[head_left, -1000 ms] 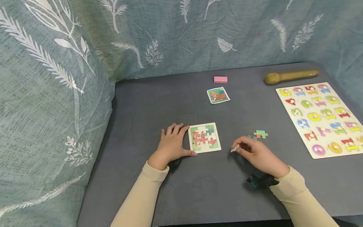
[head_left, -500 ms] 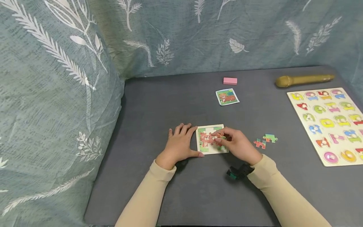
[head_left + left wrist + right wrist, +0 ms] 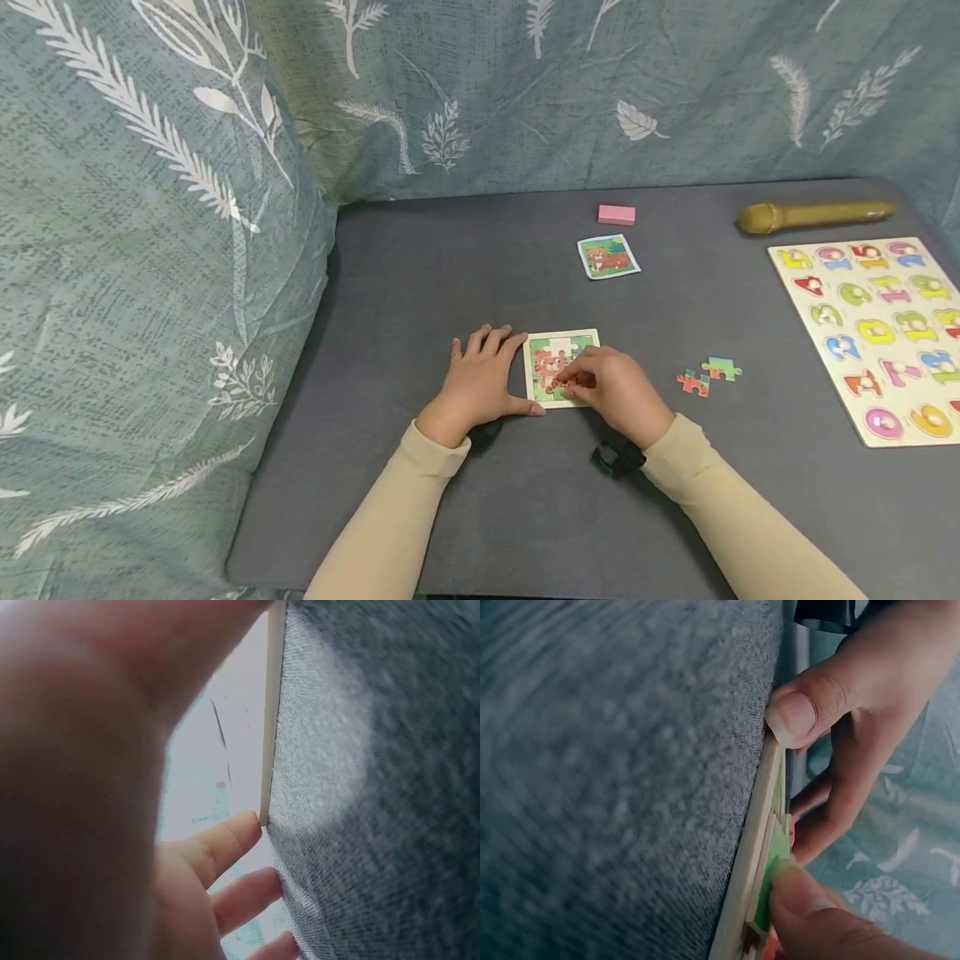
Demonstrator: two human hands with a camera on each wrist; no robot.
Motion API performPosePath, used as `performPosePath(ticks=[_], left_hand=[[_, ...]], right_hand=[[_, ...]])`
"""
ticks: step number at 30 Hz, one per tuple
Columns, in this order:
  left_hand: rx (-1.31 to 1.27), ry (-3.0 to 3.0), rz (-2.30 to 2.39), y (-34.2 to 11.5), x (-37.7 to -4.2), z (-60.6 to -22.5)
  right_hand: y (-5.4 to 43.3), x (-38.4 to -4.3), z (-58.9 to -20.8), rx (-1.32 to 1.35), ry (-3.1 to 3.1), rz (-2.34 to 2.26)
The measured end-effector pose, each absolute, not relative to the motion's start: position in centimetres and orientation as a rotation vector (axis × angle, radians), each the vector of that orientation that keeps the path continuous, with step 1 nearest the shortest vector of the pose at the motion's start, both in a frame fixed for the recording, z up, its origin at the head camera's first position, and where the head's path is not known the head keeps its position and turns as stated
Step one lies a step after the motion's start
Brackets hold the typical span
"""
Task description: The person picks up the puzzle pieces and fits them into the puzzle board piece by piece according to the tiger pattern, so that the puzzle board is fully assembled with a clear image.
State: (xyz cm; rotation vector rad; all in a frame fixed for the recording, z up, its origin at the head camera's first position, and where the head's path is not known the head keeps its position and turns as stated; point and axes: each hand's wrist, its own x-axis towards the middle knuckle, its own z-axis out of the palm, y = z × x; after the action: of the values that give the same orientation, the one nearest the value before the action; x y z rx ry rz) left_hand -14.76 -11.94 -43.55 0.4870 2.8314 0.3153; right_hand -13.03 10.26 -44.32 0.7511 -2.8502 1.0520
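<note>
A small square jigsaw puzzle in a pale wooden frame (image 3: 529, 379) lies on the grey table, partly filled with green and orange animal pieces. My left hand (image 3: 480, 387) steadies its left side with spread fingers; the thumb is at the near-left corner and the index finger at the far-left one. Over the puzzle's right half, my right hand (image 3: 618, 387) pinches a jigsaw piece between thumb and fingers. The right wrist view shows that piece's green face (image 3: 778, 851) tilted against the frame. Two loose jigsaw pieces, one red-orange (image 3: 693, 383) and one mostly green (image 3: 722, 368), lie to the right.
Beyond the puzzle lie a picture card (image 3: 608, 257) of an animal and a pink block (image 3: 617, 215). A number peg board (image 3: 876, 331) occupies the right side, with a yellow-brown microphone-shaped object (image 3: 817, 216) behind it. Leaf-patterned cloth (image 3: 525, 150) borders the table's back and left.
My right hand has carried the pinched piece leftward from beside the loose pieces onto the puzzle. My left hand stays at the frame. The head view has shifted slightly.
</note>
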Motion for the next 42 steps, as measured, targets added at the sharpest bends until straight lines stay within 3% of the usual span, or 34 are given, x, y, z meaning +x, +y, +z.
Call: performPosePath(ticks=[9, 19, 42], left_hand=[[0.489, 2.834, 0.328, -11.9, -14.8, -43.6], [0.493, 2.840, 0.335, -11.9, -14.8, -43.8], [0.492, 2.823, 0.330, -11.9, -14.8, -43.7]], right_hand=[[10.2, -12.8, -44.1, 0.982, -2.755, 0.747], [10.8, -10.5, -43.5, 1.160, -2.698, -0.002], [12.3, -9.6, -44.2, 1.122, -2.764, 0.193]])
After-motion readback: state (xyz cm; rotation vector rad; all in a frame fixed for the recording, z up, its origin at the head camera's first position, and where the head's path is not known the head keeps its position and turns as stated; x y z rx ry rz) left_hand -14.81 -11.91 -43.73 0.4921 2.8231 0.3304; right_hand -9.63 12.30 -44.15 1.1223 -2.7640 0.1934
